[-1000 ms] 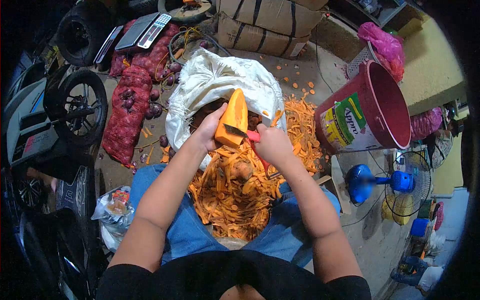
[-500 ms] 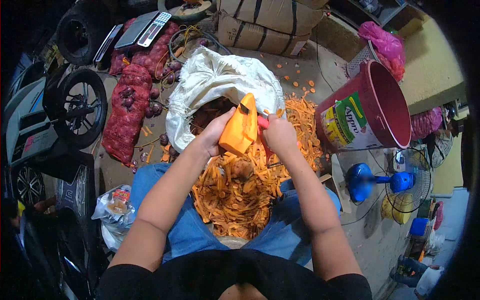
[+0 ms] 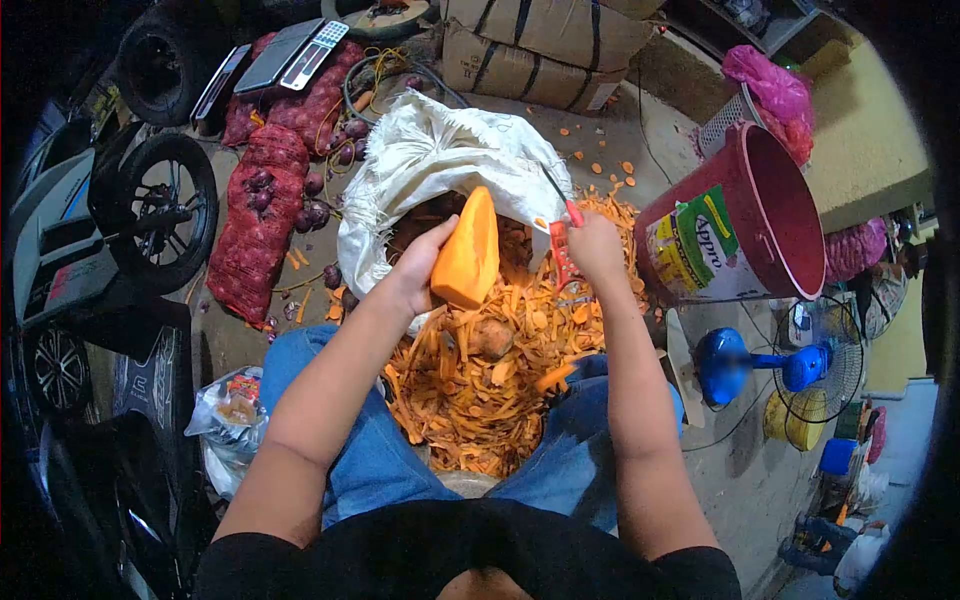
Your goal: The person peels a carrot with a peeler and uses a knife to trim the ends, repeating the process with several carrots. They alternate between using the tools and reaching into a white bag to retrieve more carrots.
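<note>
At the white sack's (image 3: 425, 150) mouth, my left hand (image 3: 422, 268) wraps the orange piece (image 3: 468, 258); by its right edge, my right hand (image 3: 597, 248) grips a red-handled knife (image 3: 574, 213) (plus some red tool (image 3: 562, 258)). Shallow strokes, clear of my fingers, suit best.

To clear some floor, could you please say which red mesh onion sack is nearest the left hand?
The long red mesh sack beside the black spoked wheel; the grey scale rests on others behind.
</note>
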A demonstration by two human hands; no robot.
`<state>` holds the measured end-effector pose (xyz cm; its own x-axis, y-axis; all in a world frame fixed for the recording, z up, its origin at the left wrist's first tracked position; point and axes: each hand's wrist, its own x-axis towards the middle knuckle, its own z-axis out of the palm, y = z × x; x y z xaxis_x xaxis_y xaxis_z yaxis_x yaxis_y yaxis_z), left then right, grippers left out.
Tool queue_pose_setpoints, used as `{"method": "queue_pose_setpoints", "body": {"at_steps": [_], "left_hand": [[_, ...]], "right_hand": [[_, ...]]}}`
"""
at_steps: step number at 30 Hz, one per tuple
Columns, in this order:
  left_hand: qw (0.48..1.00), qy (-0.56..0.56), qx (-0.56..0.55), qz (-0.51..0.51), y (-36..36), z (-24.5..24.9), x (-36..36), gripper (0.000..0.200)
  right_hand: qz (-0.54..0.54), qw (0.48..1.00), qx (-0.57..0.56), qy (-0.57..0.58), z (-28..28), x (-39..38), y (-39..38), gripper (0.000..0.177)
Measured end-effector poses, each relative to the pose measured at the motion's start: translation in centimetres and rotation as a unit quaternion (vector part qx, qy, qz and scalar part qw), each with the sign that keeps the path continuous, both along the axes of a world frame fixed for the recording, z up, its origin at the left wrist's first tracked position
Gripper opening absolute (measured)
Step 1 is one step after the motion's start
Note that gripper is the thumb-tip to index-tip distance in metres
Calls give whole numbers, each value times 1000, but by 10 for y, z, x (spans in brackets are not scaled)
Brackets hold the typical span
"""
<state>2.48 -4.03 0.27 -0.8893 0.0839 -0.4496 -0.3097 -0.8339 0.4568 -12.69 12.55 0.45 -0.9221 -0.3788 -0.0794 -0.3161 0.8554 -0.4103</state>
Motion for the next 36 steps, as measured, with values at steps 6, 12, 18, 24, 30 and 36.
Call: {"method": "queue_pose_setpoints", "body": {"at_steps": [6, 12, 18, 24, 30, 36], "left_hand": [[995, 36, 83, -37, 10, -4, -9, 48], [996, 18, 90, 5, 40, -14, -20, 38], [998, -5, 24, -51, 47, -13, -19, 37], [990, -9, 40, -135, 52, 3, 3, 45], [993, -6, -2, -118, 46, 12, 8, 41], [999, -15, 44, -10, 35, -5, -7, 42]], "right_hand": [[-117, 818, -520, -215, 15, -4, -14, 24], [-3, 879, -476, -21, 28, 60, -45, 25], [-54, 921, -385, 8, 27, 56, -39, 22], [-231, 903, -338, 131, 7, -14, -6, 25], [-314, 818, -473, 92, 2, -41, 14, 35], [-101, 859, -488, -116, 31, 54, -39, 24]]}}
